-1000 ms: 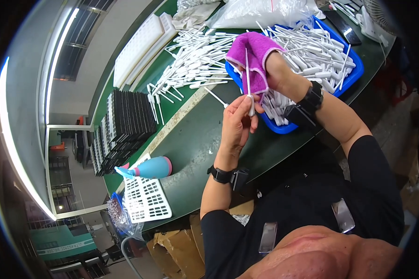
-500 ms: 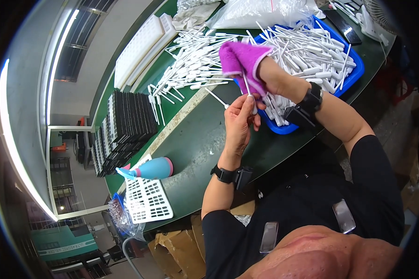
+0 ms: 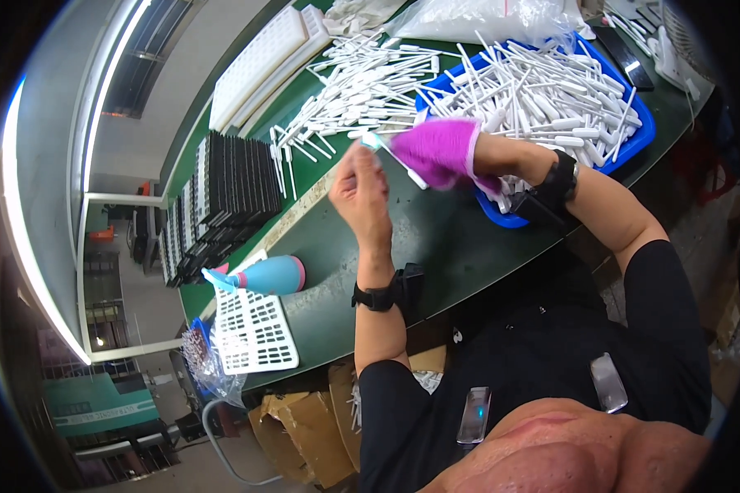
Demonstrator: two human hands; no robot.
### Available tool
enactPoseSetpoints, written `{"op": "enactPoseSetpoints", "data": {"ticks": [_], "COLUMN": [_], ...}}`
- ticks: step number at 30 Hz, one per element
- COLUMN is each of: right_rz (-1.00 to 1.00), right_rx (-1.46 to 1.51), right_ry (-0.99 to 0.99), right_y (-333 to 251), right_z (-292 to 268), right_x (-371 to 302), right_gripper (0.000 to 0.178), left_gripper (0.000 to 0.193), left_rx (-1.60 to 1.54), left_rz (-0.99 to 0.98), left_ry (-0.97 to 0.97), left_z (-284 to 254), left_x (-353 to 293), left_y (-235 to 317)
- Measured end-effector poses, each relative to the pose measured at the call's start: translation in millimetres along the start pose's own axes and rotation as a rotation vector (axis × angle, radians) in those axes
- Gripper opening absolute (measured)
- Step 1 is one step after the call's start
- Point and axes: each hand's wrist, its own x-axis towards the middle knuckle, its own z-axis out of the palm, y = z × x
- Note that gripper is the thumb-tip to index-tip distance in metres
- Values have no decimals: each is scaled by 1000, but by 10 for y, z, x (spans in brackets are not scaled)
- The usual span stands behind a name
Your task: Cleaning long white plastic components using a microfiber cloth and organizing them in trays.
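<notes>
Left hand [image 3: 363, 197] near the purple cloth [image 3: 437, 152], on its left side

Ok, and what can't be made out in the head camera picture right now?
In the head view:
Fingers of the right hand: hidden by the fuzzy purple cloth.
Fingertips and grip of the left hand: motion blur.
Floor of the blue plastic tray: buried under white plastic bulb-ended sticks.
Round grey fan: cut off by the dark fisheye rim.
</notes>
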Motion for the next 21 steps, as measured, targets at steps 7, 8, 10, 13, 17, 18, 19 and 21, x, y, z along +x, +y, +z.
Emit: {"op": "enactPoseSetpoints", "data": {"ticks": [7,8,10,13,17,18,19,21], "right_rz": [-135,-152,-167,-167,-32,-29,-270,-756], "right_rx": [-126,-120,-112,-160,-83,-82,-394,-1024], "right_ry": [-99,-102,-106,-39,-80,-74,23,218], "right_y": [210,265,282,127,175,200,231,148], "right_z": [-12,-34,-31,55,44,24,-4,14], "right_x": [0,-3,1,-46,33,63,104,156], "right_gripper": [33,34,35,37,37,37,36,36], "left_gripper": [30,31,31,32,33,33,32,32], "left_rx": [-155,-201,-204,-206,-180,-165,-151,-139], "left_rz": [-47,-37,-20,-2,65,76,88,105], "left_ry": [76,109,126,140,132,123,115,108], "left_z": [-183,-220,-320,-388,-274,-250,-228,-180], "left_x": [109,138,192,207,121,103,84,61], "left_y": [81,91,100,82,30,20,12,21]}}
